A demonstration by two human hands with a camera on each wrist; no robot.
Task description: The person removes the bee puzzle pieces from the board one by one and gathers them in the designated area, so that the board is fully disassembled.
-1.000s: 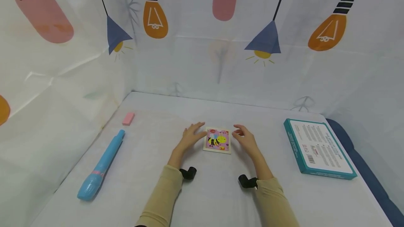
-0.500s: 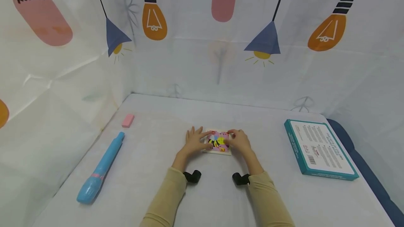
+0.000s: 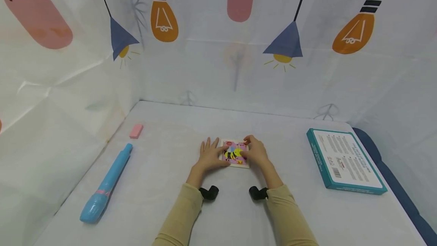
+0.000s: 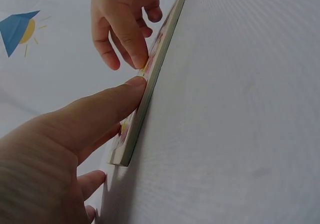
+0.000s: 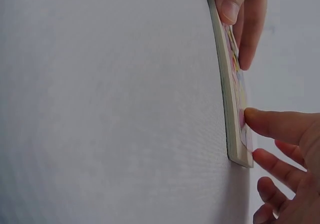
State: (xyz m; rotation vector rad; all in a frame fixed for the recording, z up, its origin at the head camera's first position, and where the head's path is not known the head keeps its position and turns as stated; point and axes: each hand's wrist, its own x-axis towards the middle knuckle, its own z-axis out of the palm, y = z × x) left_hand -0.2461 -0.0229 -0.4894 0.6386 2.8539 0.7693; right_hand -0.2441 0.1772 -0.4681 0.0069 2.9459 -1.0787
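A small square bee puzzle [image 3: 233, 155] with a pale wooden frame lies flat on the white table, its picture pink, yellow and black. My left hand [image 3: 209, 157] is at its left side, fingers spread; in the left wrist view that thumb [image 4: 112, 102] rests on the puzzle's face near the front edge [image 4: 136, 126]. From the right side, my right hand [image 3: 257, 152] touches the puzzle with its thumb [image 5: 272, 121]. The right index fingertip is at the frame's corner in the right wrist view, and the other fingers are loosely bent. Both hands partly cover the picture.
At the left lie a pink eraser-like block [image 3: 136, 131] and a light-blue microphone-shaped object [image 3: 106, 183]. A teal and white box [image 3: 346, 161] lies at the right. A white curtain [image 3: 205, 67] printed with lamps hangs behind the table [image 3: 164, 139].
Both hands have come inward from beside the puzzle, and their fingers now touch it. Over the last half second they have barely moved. The puzzle stays in place.
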